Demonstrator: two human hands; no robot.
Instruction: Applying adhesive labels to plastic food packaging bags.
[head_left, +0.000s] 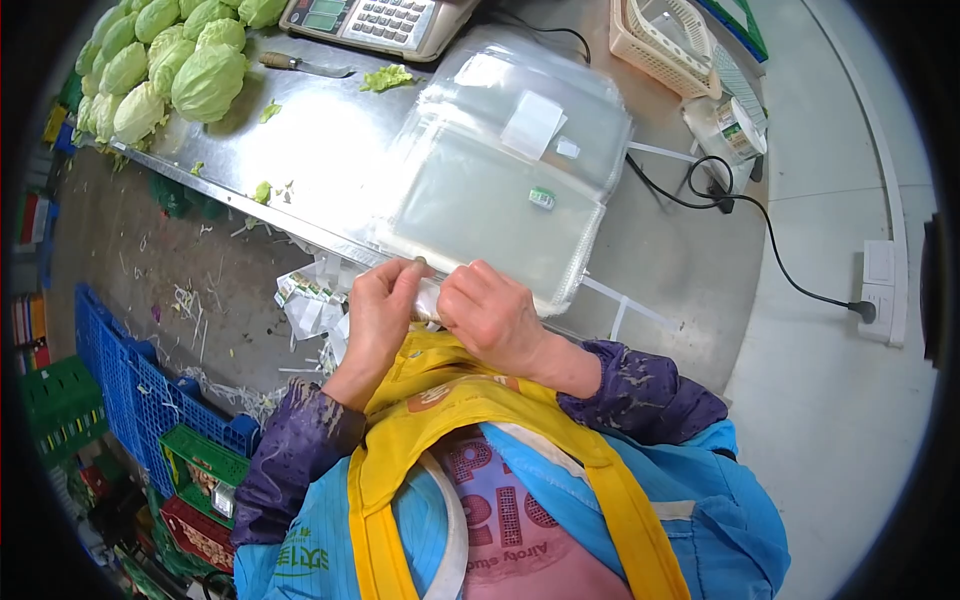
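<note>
Both hands are together at the table's near edge, in front of the yellow apron (420, 360). The fingers of my left hand (382, 311) and my right hand (491, 315) pinch a small piece of clear plastic film (427, 301) between them; its full shape is hidden. Just beyond lies a stack of clear plastic bags (480, 217), with small labels (542, 198) on top. Cabbages (206, 82) are heaped at the far left of the steel table (300, 150). A wooden-handled knife (304, 65) lies beside them, below a digital scale (367, 22).
Cream plastic baskets (664, 49), a label roll (739, 129) and a black cable (780, 262) lie right of the bags, the cable running to a wall socket (877, 300). Paper scraps (311, 300), a blue plastic pallet (142, 375) and green crates (199, 469) are at lower left.
</note>
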